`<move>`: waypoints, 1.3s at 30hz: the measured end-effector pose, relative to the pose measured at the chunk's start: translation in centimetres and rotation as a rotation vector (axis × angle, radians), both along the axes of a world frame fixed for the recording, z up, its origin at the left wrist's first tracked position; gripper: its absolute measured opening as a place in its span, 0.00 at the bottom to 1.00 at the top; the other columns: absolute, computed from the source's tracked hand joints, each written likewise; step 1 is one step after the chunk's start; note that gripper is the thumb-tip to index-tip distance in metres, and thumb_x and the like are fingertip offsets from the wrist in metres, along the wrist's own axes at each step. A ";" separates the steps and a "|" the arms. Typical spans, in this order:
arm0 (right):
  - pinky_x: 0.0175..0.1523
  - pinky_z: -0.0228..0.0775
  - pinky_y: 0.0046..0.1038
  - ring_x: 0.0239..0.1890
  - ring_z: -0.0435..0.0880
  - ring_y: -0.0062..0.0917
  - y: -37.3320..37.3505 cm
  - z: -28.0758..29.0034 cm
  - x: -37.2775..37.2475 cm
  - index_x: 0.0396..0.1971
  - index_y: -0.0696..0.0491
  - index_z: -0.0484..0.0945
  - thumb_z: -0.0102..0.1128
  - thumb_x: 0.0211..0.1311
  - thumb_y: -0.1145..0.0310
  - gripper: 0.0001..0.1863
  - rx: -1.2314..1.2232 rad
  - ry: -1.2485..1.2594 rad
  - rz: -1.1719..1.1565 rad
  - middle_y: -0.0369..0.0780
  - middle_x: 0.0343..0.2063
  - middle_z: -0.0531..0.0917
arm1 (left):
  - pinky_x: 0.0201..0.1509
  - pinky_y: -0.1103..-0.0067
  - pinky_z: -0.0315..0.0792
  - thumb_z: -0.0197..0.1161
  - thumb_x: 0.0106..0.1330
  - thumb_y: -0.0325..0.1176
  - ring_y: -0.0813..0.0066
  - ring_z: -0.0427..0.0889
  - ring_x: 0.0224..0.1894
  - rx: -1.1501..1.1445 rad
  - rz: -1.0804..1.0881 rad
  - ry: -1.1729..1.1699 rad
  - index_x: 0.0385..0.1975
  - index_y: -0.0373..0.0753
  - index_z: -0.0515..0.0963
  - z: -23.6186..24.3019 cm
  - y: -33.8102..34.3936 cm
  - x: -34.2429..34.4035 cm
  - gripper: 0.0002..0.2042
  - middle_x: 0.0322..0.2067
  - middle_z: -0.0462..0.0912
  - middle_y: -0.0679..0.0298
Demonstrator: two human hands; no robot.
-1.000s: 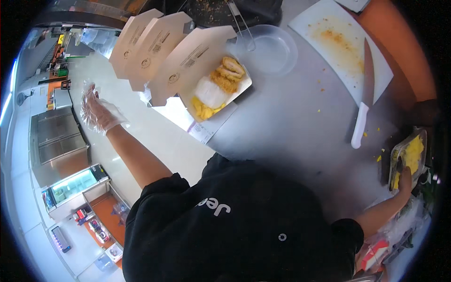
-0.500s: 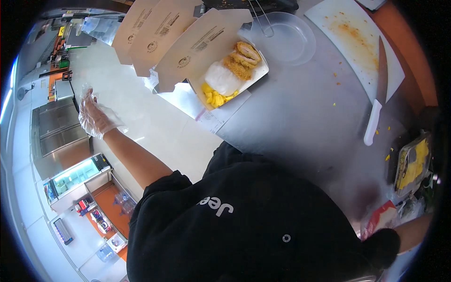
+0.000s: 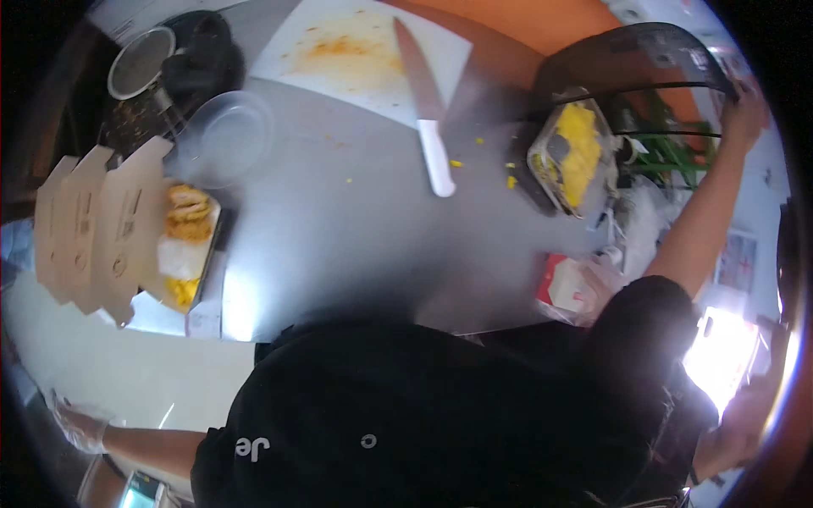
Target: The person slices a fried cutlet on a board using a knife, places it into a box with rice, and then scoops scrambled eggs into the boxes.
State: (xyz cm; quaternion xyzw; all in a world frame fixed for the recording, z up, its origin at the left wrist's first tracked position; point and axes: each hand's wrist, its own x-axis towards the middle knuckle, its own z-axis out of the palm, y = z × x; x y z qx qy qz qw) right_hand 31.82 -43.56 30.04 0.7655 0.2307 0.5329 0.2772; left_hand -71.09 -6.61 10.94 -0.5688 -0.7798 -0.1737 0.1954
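My right hand (image 3: 745, 117) reaches to the far right, its fingers closed on the rim of a dark see-through mesh cover (image 3: 631, 59), tilted above green vegetables (image 3: 665, 148). Beside the cover stands a clear tub (image 3: 542, 161) holding yellow pieces (image 3: 577, 157). My left hand (image 3: 80, 426), in a clear plastic glove, is out at the lower left, away from the counter, fingers stretched and holding nothing. At the counter's left end, an open cardboard meal box (image 3: 127, 224) holds sliced breaded cutlet (image 3: 188, 212), white rice (image 3: 180, 256) and yellow pieces (image 3: 182, 292).
A knife (image 3: 435, 161) with a white handle lies partly on a stained white cutting board (image 3: 356, 55). A clear round lid or bowl (image 3: 230, 140) and a strainer (image 3: 142, 63) are left of it. A red-and-white packet (image 3: 567, 284) lies front right. A blurred arm (image 3: 728, 449) shows lower right.
My view has swung right, so the meal box now sits far left. My right hand, hidden before, now shows on the mesh cover. My gloved left hand appears lower in view.
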 end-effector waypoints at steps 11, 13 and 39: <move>0.48 0.72 0.31 0.47 0.79 0.32 -13.3 -9.0 -16.0 0.53 0.41 0.75 0.59 0.47 0.71 0.27 0.260 0.226 0.564 0.37 0.49 0.79 | 0.54 0.73 0.70 0.40 0.69 0.41 0.67 0.78 0.49 0.325 -0.536 -0.742 0.51 0.36 0.75 -5.8 5.1 -1.8 0.21 0.50 0.78 0.60; 0.50 0.70 0.35 0.53 0.75 0.36 -12.7 -12.8 -17.9 0.58 0.37 0.69 0.62 0.47 0.66 0.33 0.160 0.190 0.443 0.38 0.54 0.75 | 0.55 0.74 0.69 0.50 0.64 0.36 0.68 0.77 0.49 0.430 -0.475 -0.856 0.43 0.34 0.79 -3.6 3.3 2.7 0.16 0.45 0.81 0.58; 0.56 0.59 0.45 0.58 0.61 0.44 2.4 -36.5 -37.2 0.57 0.52 0.66 0.67 0.49 0.55 0.35 0.585 0.507 0.582 0.50 0.57 0.60 | 0.67 0.61 0.54 0.48 0.65 0.44 0.59 0.60 0.65 0.190 -0.673 -1.297 0.66 0.38 0.53 2.4 -4.1 -5.8 0.31 0.64 0.60 0.54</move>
